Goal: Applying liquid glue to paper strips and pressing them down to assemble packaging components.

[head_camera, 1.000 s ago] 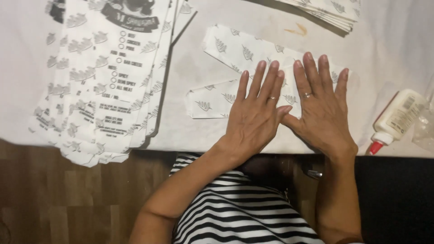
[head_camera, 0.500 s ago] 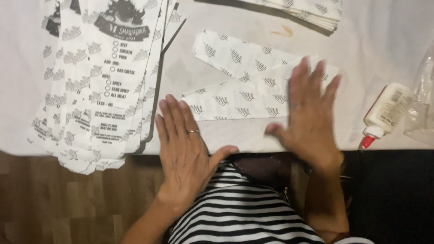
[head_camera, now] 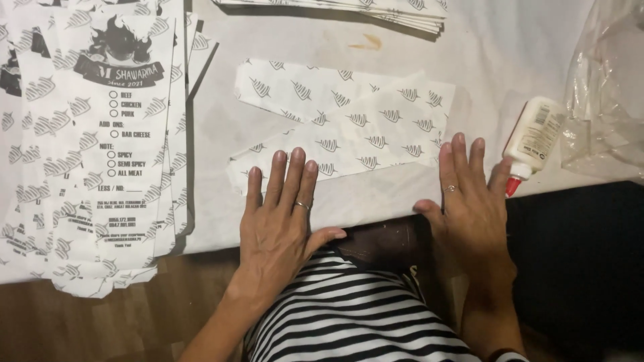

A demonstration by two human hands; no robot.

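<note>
Two folded white paper pouches with a small grey leaf-like print lie crossed on the white table. My left hand lies flat, fingers together, on the near left end of the lower pouch. Flat at the table's near edge, my right hand touches the right end of that pouch, fingers spread a little. Each hand wears a ring and holds nothing.
A fanned stack of printed paper bags covers the table's left part and overhangs its edge. A white glue bottle with a red tip lies right of my right hand, beside a clear plastic bag. More bags are stacked at the far edge.
Both hands were side by side pressing the pouch's middle. They have slid apart along it, the left hand to the left, the right hand to the right near the glue bottle.
</note>
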